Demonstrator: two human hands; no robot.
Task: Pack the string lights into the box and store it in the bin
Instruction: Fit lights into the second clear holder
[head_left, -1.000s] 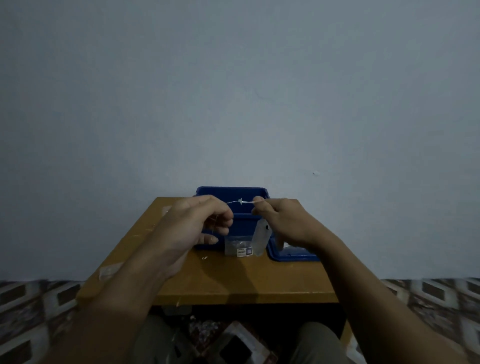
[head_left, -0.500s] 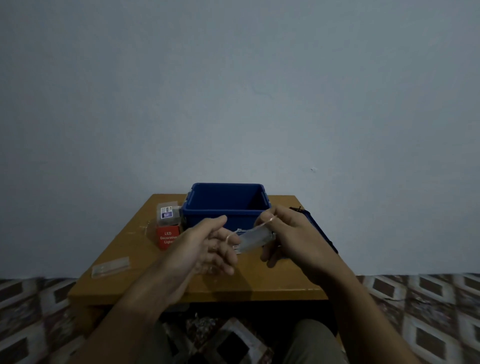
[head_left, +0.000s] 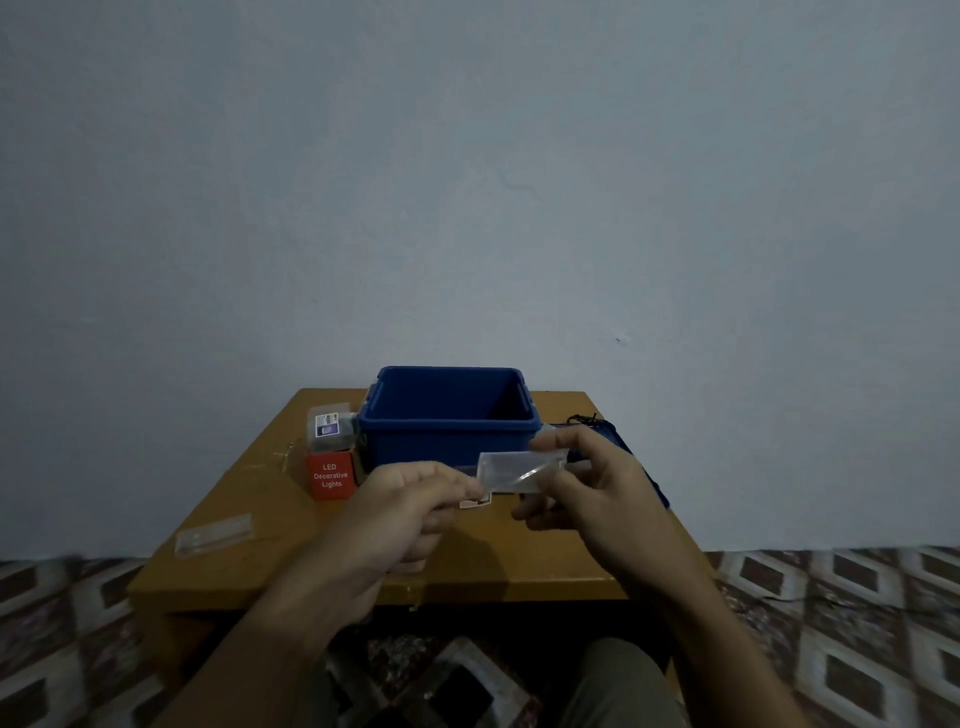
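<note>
Right hand (head_left: 597, 493) grips the right end of a clear case (head_left: 519, 467), fingers curled behind it and thumb on the front. Left hand (head_left: 405, 506) has its fingertips drawn together, pinching the case's lower left corner.

Change noted: a second ago both hands were raised in front of the bin with a thin wire stretched between them and the case dangling from the right hand. Both have since come down and closed up. The case is now held level and broadside, over the table (head_left: 270, 499) and just short of the bin's near wall. No taut wire shows. A pale streak across the case may be the string lights; they are too fine to confirm.

Judgement: the wire appears gathered in and the case is being handled as one piece. Packing is under way, not done.

- Near left: a clear strip (head_left: 213, 535) lies flat on the table.
- Further, left of the bin: the red box (head_left: 331, 475), marked "LED Decorative Lights", stands upright with a small clear pack (head_left: 327, 428) on top. Nothing has gone into it yet.
- Far middle: the blue bin (head_left: 447, 441) stands open, no contents visible.
- Right: a blue lid (head_left: 644, 470), partly hidden by the right hand.
</note>
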